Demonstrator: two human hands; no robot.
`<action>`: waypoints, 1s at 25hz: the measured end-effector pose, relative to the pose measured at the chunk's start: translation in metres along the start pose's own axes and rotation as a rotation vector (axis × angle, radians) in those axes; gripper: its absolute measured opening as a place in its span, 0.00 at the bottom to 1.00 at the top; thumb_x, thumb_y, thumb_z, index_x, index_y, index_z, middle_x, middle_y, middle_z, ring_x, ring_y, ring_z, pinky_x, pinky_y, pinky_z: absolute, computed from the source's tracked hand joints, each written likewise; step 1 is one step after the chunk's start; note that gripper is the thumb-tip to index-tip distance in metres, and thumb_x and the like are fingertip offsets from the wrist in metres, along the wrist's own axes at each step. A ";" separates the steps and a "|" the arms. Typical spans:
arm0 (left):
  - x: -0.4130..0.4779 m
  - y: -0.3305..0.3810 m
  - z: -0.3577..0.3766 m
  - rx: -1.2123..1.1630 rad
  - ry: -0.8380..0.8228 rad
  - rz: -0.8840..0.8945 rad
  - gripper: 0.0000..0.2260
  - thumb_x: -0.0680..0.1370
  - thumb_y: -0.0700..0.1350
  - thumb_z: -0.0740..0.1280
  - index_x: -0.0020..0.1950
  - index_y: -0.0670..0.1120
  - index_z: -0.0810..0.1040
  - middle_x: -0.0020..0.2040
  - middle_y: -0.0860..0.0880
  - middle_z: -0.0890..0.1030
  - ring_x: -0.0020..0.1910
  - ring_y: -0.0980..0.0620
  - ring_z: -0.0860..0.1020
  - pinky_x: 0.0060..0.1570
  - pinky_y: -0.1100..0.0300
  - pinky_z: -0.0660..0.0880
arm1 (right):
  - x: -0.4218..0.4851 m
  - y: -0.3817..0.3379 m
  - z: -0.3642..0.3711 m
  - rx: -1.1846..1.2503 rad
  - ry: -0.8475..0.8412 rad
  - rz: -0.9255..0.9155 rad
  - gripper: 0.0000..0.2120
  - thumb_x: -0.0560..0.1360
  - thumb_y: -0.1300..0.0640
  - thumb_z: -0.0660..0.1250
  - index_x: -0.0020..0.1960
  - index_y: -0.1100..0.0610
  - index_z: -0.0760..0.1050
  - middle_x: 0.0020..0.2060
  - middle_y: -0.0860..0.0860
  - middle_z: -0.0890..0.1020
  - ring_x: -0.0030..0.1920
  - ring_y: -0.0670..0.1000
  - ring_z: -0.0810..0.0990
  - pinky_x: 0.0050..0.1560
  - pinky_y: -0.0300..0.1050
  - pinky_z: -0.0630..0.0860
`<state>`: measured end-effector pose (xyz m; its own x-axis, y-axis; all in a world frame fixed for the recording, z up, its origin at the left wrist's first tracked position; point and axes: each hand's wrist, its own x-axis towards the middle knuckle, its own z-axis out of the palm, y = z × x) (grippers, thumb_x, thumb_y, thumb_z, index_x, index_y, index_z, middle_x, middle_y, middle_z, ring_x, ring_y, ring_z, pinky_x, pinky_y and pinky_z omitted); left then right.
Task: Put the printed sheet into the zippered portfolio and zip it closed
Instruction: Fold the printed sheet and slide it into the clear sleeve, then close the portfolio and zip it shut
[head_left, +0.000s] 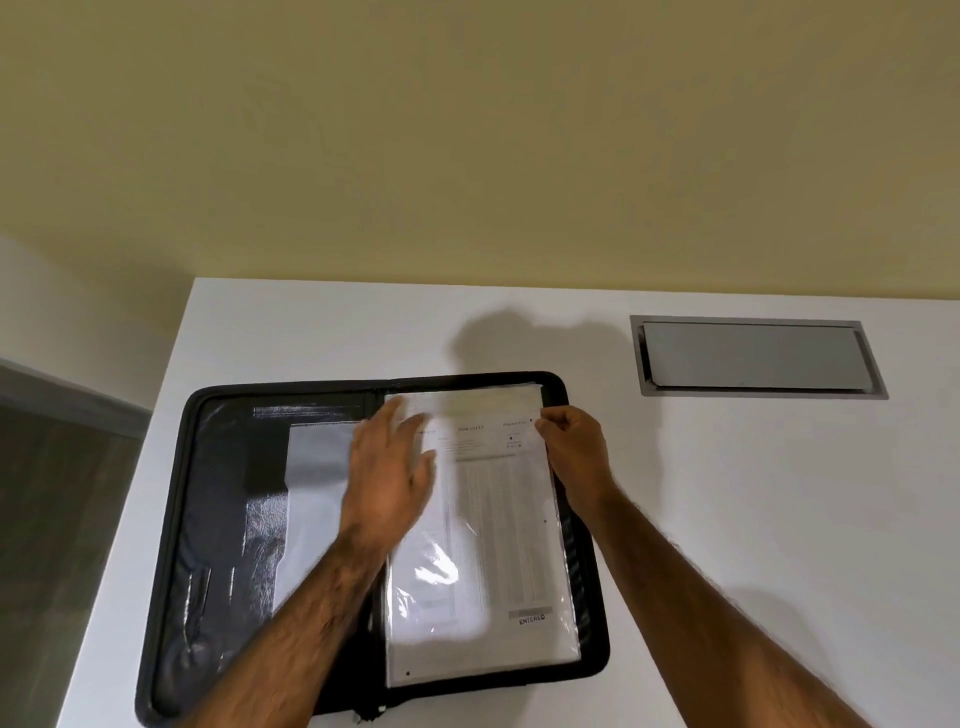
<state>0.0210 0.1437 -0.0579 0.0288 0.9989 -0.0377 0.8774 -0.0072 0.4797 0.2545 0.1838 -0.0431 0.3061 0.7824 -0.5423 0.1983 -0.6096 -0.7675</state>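
Now, printed sheet (493, 519) inside open portfolio (208, 545).

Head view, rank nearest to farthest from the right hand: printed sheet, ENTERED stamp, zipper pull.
1. printed sheet: the right hand pinches its far right corner.
2. ENTERED stamp: near right corner of the sheet.
3. zipper pull: near edge of the portfolio, at the spine.

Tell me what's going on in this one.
A person is filing a printed sheet into a black zippered portfolio that lies open on a white table. The sheet sits in the right half, apparently in a clear sleeve. The left hand lies flat on its upper left, and the right hand pinches its upper right edge. The portfolio is not yet zipped.
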 end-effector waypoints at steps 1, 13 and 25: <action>-0.017 -0.014 -0.011 0.010 0.035 -0.065 0.20 0.78 0.48 0.67 0.70 0.49 0.73 0.75 0.45 0.65 0.73 0.44 0.64 0.73 0.47 0.60 | -0.003 0.005 -0.006 -0.034 0.000 -0.002 0.08 0.77 0.57 0.66 0.54 0.55 0.79 0.46 0.51 0.84 0.46 0.52 0.84 0.47 0.48 0.84; -0.207 -0.157 -0.107 -0.222 0.173 -1.007 0.20 0.82 0.51 0.62 0.65 0.35 0.74 0.59 0.33 0.80 0.58 0.32 0.78 0.55 0.46 0.72 | -0.128 0.109 -0.033 -0.502 0.075 -0.075 0.06 0.77 0.56 0.63 0.50 0.50 0.78 0.50 0.52 0.80 0.44 0.49 0.81 0.39 0.42 0.81; -0.227 -0.139 -0.109 -0.588 0.438 -1.152 0.13 0.74 0.44 0.69 0.52 0.35 0.83 0.45 0.36 0.82 0.43 0.43 0.81 0.45 0.52 0.77 | -0.179 0.146 -0.062 -0.341 0.076 -0.037 0.19 0.72 0.60 0.63 0.62 0.58 0.76 0.53 0.57 0.82 0.51 0.58 0.81 0.55 0.57 0.80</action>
<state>-0.1597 -0.0771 -0.0209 -0.8226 0.3589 -0.4410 -0.0341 0.7431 0.6683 0.2862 -0.0530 -0.0372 0.3588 0.8009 -0.4795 0.5063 -0.5985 -0.6209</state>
